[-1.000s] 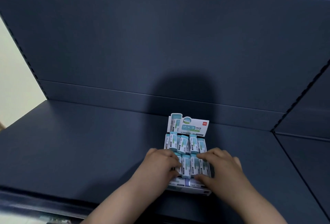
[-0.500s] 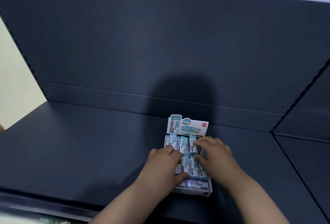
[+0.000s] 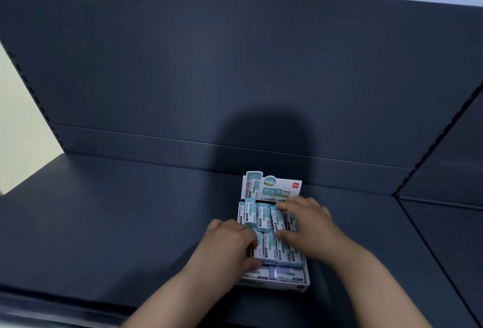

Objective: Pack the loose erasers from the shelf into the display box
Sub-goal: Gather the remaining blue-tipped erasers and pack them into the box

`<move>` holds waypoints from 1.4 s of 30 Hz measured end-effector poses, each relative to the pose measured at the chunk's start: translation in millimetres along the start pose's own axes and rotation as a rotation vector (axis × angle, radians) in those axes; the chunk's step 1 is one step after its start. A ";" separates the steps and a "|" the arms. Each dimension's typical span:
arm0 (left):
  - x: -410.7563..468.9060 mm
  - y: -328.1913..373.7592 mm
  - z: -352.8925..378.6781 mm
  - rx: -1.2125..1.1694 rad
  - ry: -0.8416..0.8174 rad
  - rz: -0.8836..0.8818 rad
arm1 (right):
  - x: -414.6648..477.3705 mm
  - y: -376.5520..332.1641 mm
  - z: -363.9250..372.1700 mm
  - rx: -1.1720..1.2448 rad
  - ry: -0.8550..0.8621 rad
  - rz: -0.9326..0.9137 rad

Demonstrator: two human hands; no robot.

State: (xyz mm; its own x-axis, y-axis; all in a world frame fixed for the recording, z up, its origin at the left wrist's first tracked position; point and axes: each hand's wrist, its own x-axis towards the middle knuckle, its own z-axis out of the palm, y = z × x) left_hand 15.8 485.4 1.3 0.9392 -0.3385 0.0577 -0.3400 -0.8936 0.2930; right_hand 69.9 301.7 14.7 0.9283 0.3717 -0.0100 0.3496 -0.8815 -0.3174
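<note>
Setting reads as a shop, stationery aisle. Evidence: a dark blue metal shelf [image 3: 104, 223] of the store-fixture kind, with a tall flat back panel [image 3: 235, 66], a slotted upright [image 3: 31, 87] running up its left edge, and a second bay meeting it at an angle along another slotted post [image 3: 439, 139]. Further evidence: the only goods on it are a printed cardboard display box [image 3: 274, 284] with a stand-up header card [image 3: 274, 187], filled with rows of identical wrapped erasers [image 3: 262, 216] as set out for sale.
</note>
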 end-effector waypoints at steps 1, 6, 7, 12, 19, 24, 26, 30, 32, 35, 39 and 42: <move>-1.4 -3.0 -1.5 -0.027 0.007 -0.011 | 1.5 0.4 -0.8 -0.012 -0.025 0.002; -13.0 -26.5 -4.6 -0.191 0.210 -0.119 | 6.1 2.2 -5.3 -0.002 -0.085 0.033; -15.3 -32.0 -3.1 -0.200 0.252 -0.151 | 5.1 2.8 -6.0 0.004 -0.074 0.042; -24.7 -42.2 1.9 -0.239 0.315 -0.222 | -12.1 -3.1 -8.6 0.116 0.044 0.050; -24.8 -34.0 3.5 -0.255 0.344 -0.187 | -20.6 -54.9 15.4 -0.039 0.023 -0.191; -20.5 -24.4 2.5 -0.304 0.286 -0.142 | -16.0 -60.4 33.1 -0.177 0.149 -0.143; -18.3 -23.5 5.3 -0.296 0.218 -0.133 | -17.5 -61.6 34.9 -0.172 0.168 -0.116; -13.6 -22.4 4.6 -0.249 0.117 -0.152 | -22.7 -45.9 28.7 -0.003 0.246 -0.101; -9.7 -23.0 -0.8 -0.246 0.094 -0.146 | -18.7 -34.0 17.9 0.050 0.254 -0.016; 3.6 -20.4 -10.7 -0.299 0.136 -0.133 | -7.1 -19.6 9.1 0.042 0.197 0.076; 29.0 -11.1 -13.0 -0.244 0.103 -0.101 | 7.2 -27.2 14.4 -0.067 0.130 0.136; 40.3 -13.2 -11.9 -0.087 -0.038 -0.028 | 9.3 -30.0 17.5 -0.091 0.154 0.142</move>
State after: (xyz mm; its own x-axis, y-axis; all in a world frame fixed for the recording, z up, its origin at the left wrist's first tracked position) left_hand 58.7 487.1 11.1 0.9454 -0.3256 0.0129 -0.3063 -0.8745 0.3760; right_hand 65.9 336.7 7.5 0.9750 0.1990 0.0984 0.2172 -0.9472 -0.2359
